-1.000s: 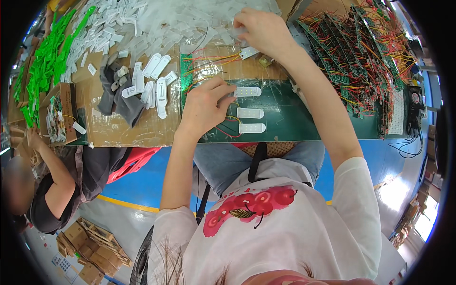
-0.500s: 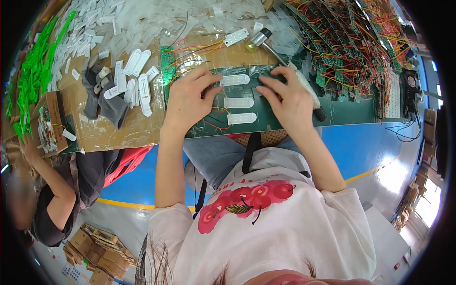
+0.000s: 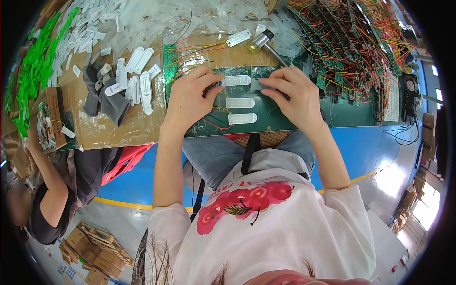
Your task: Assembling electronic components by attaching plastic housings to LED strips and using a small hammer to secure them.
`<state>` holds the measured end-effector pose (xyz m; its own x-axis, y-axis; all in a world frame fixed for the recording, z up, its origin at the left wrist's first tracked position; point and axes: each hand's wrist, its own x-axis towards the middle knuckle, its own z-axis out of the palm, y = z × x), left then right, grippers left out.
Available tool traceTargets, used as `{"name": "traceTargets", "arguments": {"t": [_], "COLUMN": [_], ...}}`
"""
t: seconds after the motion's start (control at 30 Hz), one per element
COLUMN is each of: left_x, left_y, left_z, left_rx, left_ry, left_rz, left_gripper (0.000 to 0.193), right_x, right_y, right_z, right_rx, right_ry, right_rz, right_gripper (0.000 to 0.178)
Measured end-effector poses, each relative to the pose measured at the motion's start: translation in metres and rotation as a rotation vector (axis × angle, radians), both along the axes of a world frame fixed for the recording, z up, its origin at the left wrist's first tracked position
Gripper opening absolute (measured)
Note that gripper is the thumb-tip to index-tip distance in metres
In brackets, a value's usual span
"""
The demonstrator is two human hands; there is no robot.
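Observation:
My left hand (image 3: 190, 97) is closed at the left end of a white LED light module (image 3: 237, 80), thumb and index finger pinching it where its wires come out. The module lies flat, round end to the right. Just right of it, my right hand (image 3: 297, 95) is closed, with a small pale translucent plastic piece (image 3: 256, 84) at its fingertips; the fingers partly hide it. Two more white LED modules lie below in a column, a middle one (image 3: 240, 102) and a lower one (image 3: 242, 118), with thin coloured wires at their left ends.
A hammer (image 3: 262, 41) lies beyond my hands beside another wired LED module (image 3: 239, 38). Wired green circuit boards (image 3: 342, 52) pile up at right. White plastic housings (image 3: 145, 88) and a grey glove (image 3: 111, 102) lie left. Clear plastic pieces (image 3: 156, 19) cover the far side. A co-worker's arm (image 3: 50, 175) is at far left.
My right hand has moved slightly right, away from the top module, and a translucent piece now shows at its fingertips. My left hand stays at the module's wired end.

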<state>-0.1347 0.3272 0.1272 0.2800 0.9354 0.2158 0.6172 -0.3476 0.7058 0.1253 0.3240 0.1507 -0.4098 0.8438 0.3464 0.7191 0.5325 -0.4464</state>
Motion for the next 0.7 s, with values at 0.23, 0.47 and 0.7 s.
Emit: {"name": "traceTargets", "arguments": {"t": [0.23,0.47,0.7], "left_x": [0.001,0.000,0.001], "left_y": [0.001,0.000,-0.001], "left_z": [0.000,0.001,0.001], "left_rx": [-0.012,-0.054,-0.065], "left_ry": [-0.005,0.005,0.007], "left_rz": [0.015,0.033,0.042], "left_gripper": [0.018,0.020,0.021], "right_x": [-0.041,-0.045,-0.038], "right_y": [0.026,0.025,0.025], "right_z": [-0.009,-0.016,-0.018], "right_rx": [0.012,-0.020,-0.043], "right_ry": [0.082,0.089,0.092], "right_rz": [0.127,0.089,0.081], "right_gripper": [0.018,0.018,0.021]}}
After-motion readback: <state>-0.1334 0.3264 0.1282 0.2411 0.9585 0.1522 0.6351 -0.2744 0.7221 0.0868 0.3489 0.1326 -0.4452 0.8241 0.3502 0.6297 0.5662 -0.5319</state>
